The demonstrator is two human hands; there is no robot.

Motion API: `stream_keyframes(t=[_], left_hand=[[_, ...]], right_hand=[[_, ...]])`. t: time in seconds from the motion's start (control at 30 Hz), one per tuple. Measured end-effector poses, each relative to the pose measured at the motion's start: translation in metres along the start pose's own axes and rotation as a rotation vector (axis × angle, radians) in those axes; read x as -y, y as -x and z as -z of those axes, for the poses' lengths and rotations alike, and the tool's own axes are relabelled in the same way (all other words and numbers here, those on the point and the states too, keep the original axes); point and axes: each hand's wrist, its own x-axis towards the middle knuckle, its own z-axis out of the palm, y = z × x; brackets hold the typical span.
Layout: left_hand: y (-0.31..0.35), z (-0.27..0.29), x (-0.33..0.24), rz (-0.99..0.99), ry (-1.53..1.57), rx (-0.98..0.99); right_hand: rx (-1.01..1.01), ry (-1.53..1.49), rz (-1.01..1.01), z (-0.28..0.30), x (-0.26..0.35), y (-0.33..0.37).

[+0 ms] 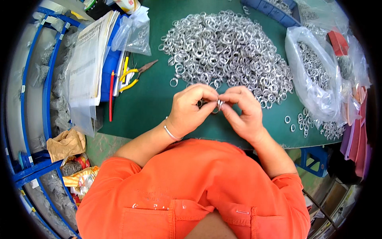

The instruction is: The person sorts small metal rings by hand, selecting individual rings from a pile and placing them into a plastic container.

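Just in front of my chest, over the near part of the green table, my two hands meet fingertip to fingertip. Between them is a small silvery metal ring, partly hidden by the fingers. My left hand, with a bangle at its wrist, pinches the ring from one side. From the other side my right hand pinches it between thumb and fingers. Right beyond the hands rises a large heap of metal rings. One loose ring lies at the heap's near left edge.
Yellow-handled pliers, a red pen and a stack of papers lie at the left. On the right stands a clear plastic bag of small rings, with loose rings below it. A blue bin sits far right.
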Motion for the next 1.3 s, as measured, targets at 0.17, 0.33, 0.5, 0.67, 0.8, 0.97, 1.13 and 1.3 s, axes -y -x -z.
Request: stream_keyframes(t=[0.17,0.33,0.5,0.67,0.8,0.97,1.13,1.3], left_hand=[[0.004,0.008,0.003,0.428,0.468,0.119],[-0.005,0.009,-0.008,0.508,0.799,-0.018],[-0.001,0.018,0.001,0.471,0.581,-0.012],[0.000,0.024,0.015,0.249,0.036,-0.024],[-0.011,0.023,0.027,0.011,-0.249,-0.018],[-0.028,-0.003,0.032,-0.142,-0.597,0.103],[-0.031,-0.014,0.031,-0.171,-0.667,0.116],[-0.016,-0.007,0.026,0.009,-0.174,0.103]], right_hand=[[0.016,0.087,0.051,0.002,0.006,-0.013],[-0.029,0.221,0.030,0.016,0.000,-0.050],[-0.504,-0.051,-0.289,0.097,-0.027,-0.168],[-0.808,-0.256,-0.324,0.148,-0.083,-0.170],[-0.477,-0.130,-0.378,0.091,-0.039,-0.109],[-0.173,-0.046,-0.454,0.038,-0.012,-0.036],[-0.076,-0.074,-0.472,0.022,-0.015,-0.005],[-0.060,-0.235,-0.519,0.012,-0.015,0.002]])
